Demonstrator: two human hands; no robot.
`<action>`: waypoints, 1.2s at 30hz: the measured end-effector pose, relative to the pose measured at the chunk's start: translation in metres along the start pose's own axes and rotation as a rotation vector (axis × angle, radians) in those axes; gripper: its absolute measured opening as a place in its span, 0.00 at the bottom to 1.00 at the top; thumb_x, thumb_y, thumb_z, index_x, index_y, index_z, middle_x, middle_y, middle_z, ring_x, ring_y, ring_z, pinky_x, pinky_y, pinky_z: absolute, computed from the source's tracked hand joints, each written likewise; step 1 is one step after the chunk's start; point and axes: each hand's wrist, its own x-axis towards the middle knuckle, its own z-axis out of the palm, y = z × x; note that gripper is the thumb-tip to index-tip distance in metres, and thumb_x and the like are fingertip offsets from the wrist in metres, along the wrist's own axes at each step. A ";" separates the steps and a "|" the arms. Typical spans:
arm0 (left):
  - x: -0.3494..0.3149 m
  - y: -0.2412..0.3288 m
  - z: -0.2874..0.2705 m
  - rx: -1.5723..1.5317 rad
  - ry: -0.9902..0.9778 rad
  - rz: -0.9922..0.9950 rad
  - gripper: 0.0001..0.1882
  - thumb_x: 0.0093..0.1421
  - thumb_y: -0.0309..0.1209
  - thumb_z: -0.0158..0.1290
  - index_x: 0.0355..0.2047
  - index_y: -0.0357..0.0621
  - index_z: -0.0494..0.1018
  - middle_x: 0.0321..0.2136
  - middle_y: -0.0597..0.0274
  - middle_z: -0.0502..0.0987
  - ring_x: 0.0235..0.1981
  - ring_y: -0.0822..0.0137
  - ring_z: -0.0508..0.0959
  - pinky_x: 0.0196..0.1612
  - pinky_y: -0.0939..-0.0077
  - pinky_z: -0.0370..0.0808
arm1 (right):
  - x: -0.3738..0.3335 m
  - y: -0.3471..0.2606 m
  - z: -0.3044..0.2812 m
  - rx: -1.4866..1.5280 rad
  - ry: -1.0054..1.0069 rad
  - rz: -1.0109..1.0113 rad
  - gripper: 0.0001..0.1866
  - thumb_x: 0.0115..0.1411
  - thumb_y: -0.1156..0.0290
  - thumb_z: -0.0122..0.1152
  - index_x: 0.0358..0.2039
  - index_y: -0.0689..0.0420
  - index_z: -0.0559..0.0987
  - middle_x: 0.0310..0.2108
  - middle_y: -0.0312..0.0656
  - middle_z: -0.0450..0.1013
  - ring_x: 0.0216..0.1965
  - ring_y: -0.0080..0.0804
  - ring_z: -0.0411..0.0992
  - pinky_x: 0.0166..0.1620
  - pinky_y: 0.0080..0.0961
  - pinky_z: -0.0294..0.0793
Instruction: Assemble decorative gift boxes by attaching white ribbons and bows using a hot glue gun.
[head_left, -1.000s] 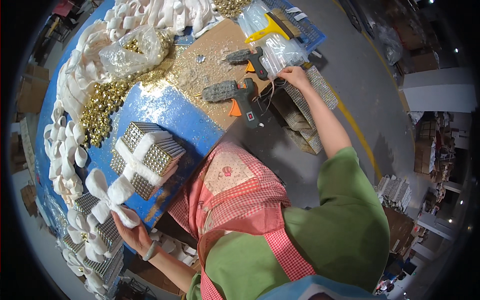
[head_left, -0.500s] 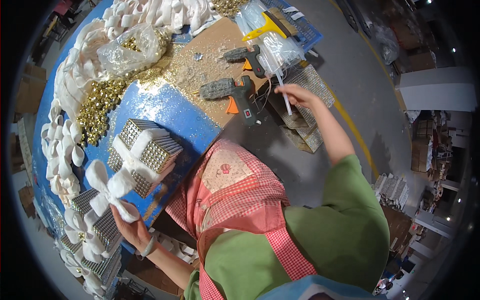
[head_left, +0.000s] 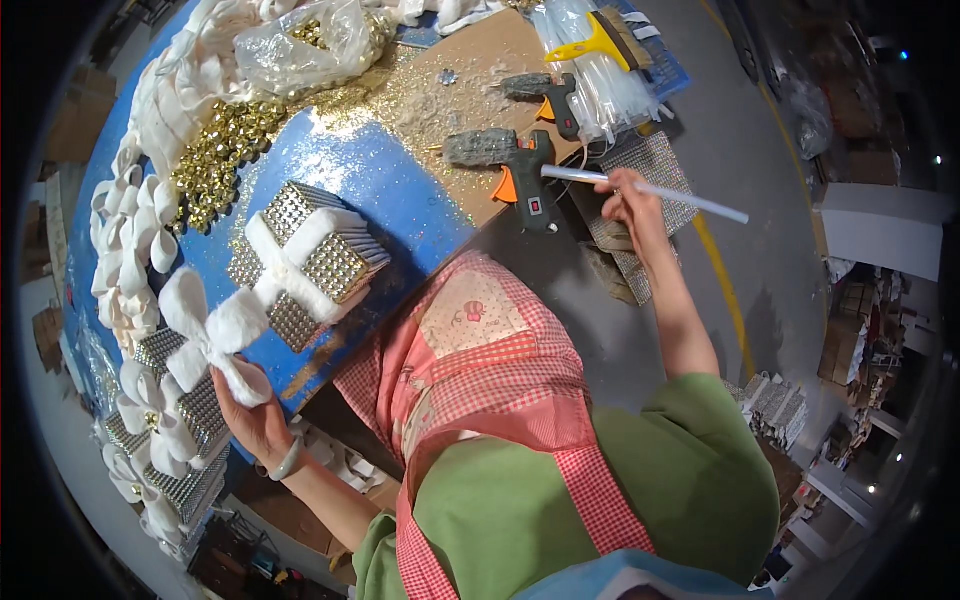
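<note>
My left hand (head_left: 258, 428) is closed on a fluffy white bow (head_left: 212, 342), its loops spread above the fingers near the table's front left. In my right hand (head_left: 632, 200), a long translucent glue stick (head_left: 705, 206) is pinched, lying nearly level. Its left end sits by the back of the larger black-and-orange glue gun (head_left: 530, 165); whether they touch I cannot tell. A second glue gun (head_left: 560, 105) lies farther back. Close to the bow stands a studded silver-and-gold box (head_left: 338, 266) crossed with white fluffy ribbon.
Gold beads (head_left: 225, 150) and a bag of them (head_left: 310, 50) lie at the back left. More white bows (head_left: 155, 425) top studded boxes at the front left. A bundle of glue sticks (head_left: 592, 85) and a yellow brush (head_left: 590, 45) are by the cardboard sheet (head_left: 420, 120).
The glue stick has turned from steep to nearly level, and my right hand has moved rightward with it. The table has shifted in view; the left hand still holds the bow.
</note>
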 end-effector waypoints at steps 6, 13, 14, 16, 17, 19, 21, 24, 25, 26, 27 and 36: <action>-0.009 0.008 0.002 0.031 0.037 0.055 0.14 0.62 0.31 0.51 0.46 0.38 0.71 0.40 0.53 0.77 0.42 0.62 0.77 0.44 0.68 0.76 | 0.039 0.012 -0.002 -0.162 0.226 -0.165 0.15 0.66 0.60 0.48 0.40 0.59 0.73 0.29 0.41 0.75 0.21 0.19 0.72 0.25 0.13 0.70; -0.007 0.000 -0.002 -0.011 0.069 0.000 0.14 0.62 0.31 0.52 0.46 0.39 0.72 0.39 0.54 0.78 0.40 0.62 0.78 0.42 0.68 0.77 | 0.061 0.027 -0.009 -0.110 0.188 -0.060 0.16 0.66 0.58 0.48 0.41 0.60 0.73 0.28 0.40 0.75 0.21 0.19 0.72 0.26 0.14 0.71; -0.006 0.000 -0.003 -0.011 0.070 0.000 0.14 0.62 0.31 0.52 0.46 0.39 0.72 0.39 0.54 0.78 0.40 0.62 0.78 0.42 0.68 0.77 | 0.064 0.028 -0.014 -0.012 0.191 -0.006 0.16 0.66 0.59 0.48 0.41 0.59 0.73 0.28 0.40 0.75 0.22 0.19 0.72 0.27 0.14 0.71; -0.001 0.001 -0.005 -0.015 0.035 -0.007 0.14 0.61 0.31 0.53 0.46 0.38 0.71 0.40 0.53 0.77 0.41 0.62 0.78 0.43 0.67 0.76 | 0.075 0.034 -0.030 0.069 0.154 0.064 0.16 0.66 0.58 0.48 0.42 0.59 0.72 0.29 0.39 0.75 0.24 0.20 0.73 0.29 0.15 0.72; -0.001 0.000 -0.004 -0.011 0.037 -0.008 0.14 0.61 0.31 0.53 0.46 0.38 0.71 0.40 0.53 0.77 0.41 0.62 0.78 0.43 0.67 0.76 | 0.078 0.038 -0.036 0.178 0.123 0.116 0.16 0.66 0.59 0.48 0.43 0.60 0.72 0.29 0.40 0.74 0.25 0.21 0.73 0.29 0.16 0.72; 0.002 -0.001 0.001 0.009 0.063 0.004 0.15 0.61 0.31 0.53 0.46 0.38 0.71 0.40 0.54 0.77 0.41 0.62 0.78 0.43 0.67 0.76 | 0.086 0.042 -0.049 0.269 0.054 0.143 0.17 0.66 0.59 0.48 0.44 0.60 0.71 0.30 0.40 0.75 0.27 0.22 0.73 0.30 0.17 0.74; 0.000 -0.002 0.003 0.027 0.065 0.003 0.15 0.61 0.31 0.53 0.46 0.38 0.71 0.40 0.54 0.77 0.41 0.62 0.78 0.43 0.67 0.76 | 0.090 0.035 -0.045 0.205 -0.026 0.120 0.18 0.66 0.59 0.48 0.45 0.61 0.71 0.31 0.40 0.75 0.28 0.22 0.74 0.31 0.19 0.74; 0.000 -0.004 0.008 0.051 0.067 0.000 0.15 0.61 0.31 0.53 0.46 0.38 0.71 0.40 0.54 0.77 0.41 0.62 0.78 0.43 0.67 0.76 | 0.099 0.033 -0.044 0.178 -0.020 0.243 0.18 0.66 0.58 0.48 0.46 0.61 0.71 0.32 0.42 0.76 0.29 0.23 0.75 0.32 0.19 0.75; 0.000 -0.005 0.010 0.057 0.075 0.003 0.15 0.61 0.31 0.53 0.46 0.38 0.71 0.40 0.54 0.77 0.41 0.62 0.78 0.43 0.67 0.76 | 0.102 0.037 -0.046 0.179 0.003 0.326 0.19 0.66 0.58 0.49 0.46 0.61 0.72 0.32 0.42 0.76 0.29 0.23 0.75 0.32 0.19 0.76; -0.001 -0.005 0.011 0.058 0.078 0.006 0.15 0.61 0.31 0.53 0.46 0.38 0.71 0.40 0.54 0.77 0.41 0.62 0.78 0.43 0.67 0.76 | 0.103 0.048 -0.045 0.218 0.033 0.387 0.18 0.65 0.58 0.51 0.45 0.60 0.73 0.32 0.42 0.77 0.29 0.23 0.75 0.33 0.18 0.76; -0.001 -0.006 0.013 0.050 0.067 0.003 0.15 0.62 0.31 0.53 0.46 0.38 0.71 0.40 0.54 0.77 0.41 0.62 0.78 0.43 0.67 0.76 | 0.102 0.057 -0.040 0.239 0.061 0.425 0.18 0.65 0.59 0.51 0.45 0.60 0.73 0.32 0.41 0.77 0.30 0.23 0.76 0.33 0.19 0.77; 0.002 -0.009 0.012 0.033 0.027 -0.015 0.15 0.62 0.30 0.52 0.47 0.38 0.70 0.41 0.53 0.77 0.42 0.61 0.77 0.43 0.66 0.76 | 0.099 0.053 -0.021 0.184 0.022 0.375 0.17 0.63 0.62 0.55 0.49 0.57 0.73 0.35 0.38 0.76 0.30 0.22 0.74 0.33 0.18 0.76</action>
